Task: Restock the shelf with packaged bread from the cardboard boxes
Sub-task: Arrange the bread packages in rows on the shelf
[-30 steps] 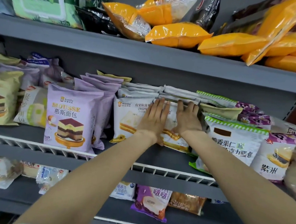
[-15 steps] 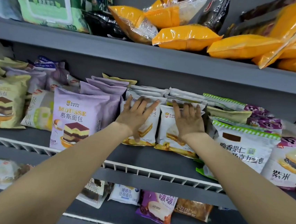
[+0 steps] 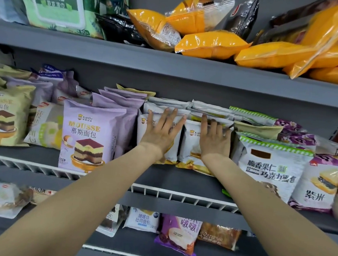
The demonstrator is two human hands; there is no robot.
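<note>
Both hands lie flat, fingers spread — the left hand [image 3: 160, 134] and right hand [image 3: 214, 140] each pressing a white bread packet [image 3: 188, 150] (two upright rows, side by side) on the middle shelf [image 3: 169, 179].

Two hands, left [image 3: 160, 134] and right [image 3: 214, 141]. Three grey shelves [image 3: 129, 54] in view. Two rows of white bread packs [image 3: 191, 148] under the hands; number per row not countable. Four purple mousse packs [image 3: 90, 134] in one row. One green wet-wipes pack [image 3: 58, 3]. At least five orange bags [image 3: 213, 44] on top, exact number unclear. One purple pack [image 3: 178, 236] on the bottom shelf.
</note>
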